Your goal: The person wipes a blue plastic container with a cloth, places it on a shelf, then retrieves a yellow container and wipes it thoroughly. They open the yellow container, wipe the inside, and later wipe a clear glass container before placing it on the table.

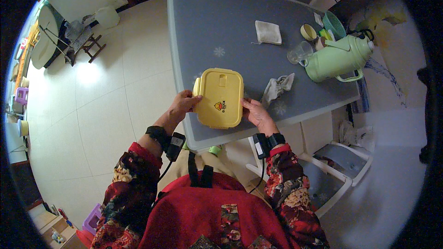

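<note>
A yellow lunch box [221, 86] with a printed duck on its lid lies between my two hands, at or just above the near left corner of the table. My left hand [185, 103] grips its left side, thumb on the rim. On the right side, my right hand [255, 112] holds the edge, thumb near the lid and fingers partly hidden beneath. A crumpled whitish cloth [278, 87] lies just beyond my right hand. Farther back rests a folded white cloth [268, 33].
The table [221, 14] has a grey snowflake-patterned cover. At its right stand a green thermos jug [335, 58], a clear cup [299, 52], a yellow bowl [308, 32] and a green basket [334, 25]. White-framed chairs [332, 180] sit at right. A folding rack [81, 39] stands on the floor, left.
</note>
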The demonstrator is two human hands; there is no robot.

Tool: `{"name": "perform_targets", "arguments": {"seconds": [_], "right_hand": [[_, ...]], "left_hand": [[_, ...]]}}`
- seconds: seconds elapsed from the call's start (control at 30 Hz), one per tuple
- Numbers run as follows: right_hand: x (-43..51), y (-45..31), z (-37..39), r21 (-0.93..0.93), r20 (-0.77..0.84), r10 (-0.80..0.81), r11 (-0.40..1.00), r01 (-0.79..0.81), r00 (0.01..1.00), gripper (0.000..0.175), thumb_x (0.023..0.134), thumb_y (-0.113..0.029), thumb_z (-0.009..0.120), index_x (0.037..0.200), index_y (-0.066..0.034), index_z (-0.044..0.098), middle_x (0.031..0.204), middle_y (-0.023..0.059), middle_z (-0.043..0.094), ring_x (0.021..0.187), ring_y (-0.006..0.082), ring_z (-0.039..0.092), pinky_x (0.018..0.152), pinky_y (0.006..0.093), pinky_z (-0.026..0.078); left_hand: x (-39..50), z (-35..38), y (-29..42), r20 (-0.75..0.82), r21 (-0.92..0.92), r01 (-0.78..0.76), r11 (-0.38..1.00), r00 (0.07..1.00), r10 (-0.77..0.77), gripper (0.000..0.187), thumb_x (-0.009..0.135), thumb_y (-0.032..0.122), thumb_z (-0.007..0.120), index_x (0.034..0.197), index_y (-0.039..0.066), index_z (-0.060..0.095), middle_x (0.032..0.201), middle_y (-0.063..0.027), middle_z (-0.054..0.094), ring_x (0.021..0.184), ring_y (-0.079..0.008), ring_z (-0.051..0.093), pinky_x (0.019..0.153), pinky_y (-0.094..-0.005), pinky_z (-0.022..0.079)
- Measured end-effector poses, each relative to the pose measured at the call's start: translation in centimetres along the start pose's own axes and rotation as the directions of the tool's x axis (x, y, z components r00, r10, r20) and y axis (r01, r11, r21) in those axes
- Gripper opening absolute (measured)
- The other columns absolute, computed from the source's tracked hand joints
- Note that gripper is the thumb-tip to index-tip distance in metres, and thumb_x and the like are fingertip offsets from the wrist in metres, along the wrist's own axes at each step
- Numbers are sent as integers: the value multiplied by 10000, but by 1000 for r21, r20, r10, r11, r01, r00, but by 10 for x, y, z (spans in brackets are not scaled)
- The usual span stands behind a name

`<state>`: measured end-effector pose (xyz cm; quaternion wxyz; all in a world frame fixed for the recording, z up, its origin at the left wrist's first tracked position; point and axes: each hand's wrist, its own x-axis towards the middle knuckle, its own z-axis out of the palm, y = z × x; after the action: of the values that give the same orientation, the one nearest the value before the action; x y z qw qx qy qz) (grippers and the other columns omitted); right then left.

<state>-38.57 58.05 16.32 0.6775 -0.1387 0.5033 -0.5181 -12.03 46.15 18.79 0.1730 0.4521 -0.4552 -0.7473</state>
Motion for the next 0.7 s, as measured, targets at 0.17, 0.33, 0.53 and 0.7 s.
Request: {"name": "perform_targets", "arguments": {"seconds": [0.17,0.33,0.53,0.7], "right_hand": [[0,-3,0,-179,-108,-107,980,87,988,256,820,-200,639,1002,-34,569,936,44,616,823,150,579,719,290,459],[0,-8,3,-392,-148,-253,903,178,956,273,797,-195,656,958,-8,539,857,55,603,730,156,565,632,307,460],[2,-17,23,-780,-267,-480,617,104,836,294,740,-155,684,939,-2,531,809,94,609,686,211,587,632,346,485],[8,-39,34,-929,-89,-642,329,168,762,373,740,-126,683,1064,8,554,914,137,642,802,235,628,702,335,498]], "left_hand": [[2,2,1,-48,-7,12,1000,999,-12,353,799,242,675,977,-22,525,837,-90,580,718,-176,564,628,-318,471],[8,5,-4,-128,68,-9,998,992,17,339,777,232,691,942,-22,537,811,-96,590,674,-187,575,588,-329,486],[12,10,-6,-277,362,-108,926,936,218,322,740,231,715,863,-22,557,724,-89,594,604,-177,577,537,-315,491],[-11,22,-17,-77,8,106,994,992,-105,320,797,305,655,887,7,581,729,-73,603,582,-171,582,510,-295,482]]}}
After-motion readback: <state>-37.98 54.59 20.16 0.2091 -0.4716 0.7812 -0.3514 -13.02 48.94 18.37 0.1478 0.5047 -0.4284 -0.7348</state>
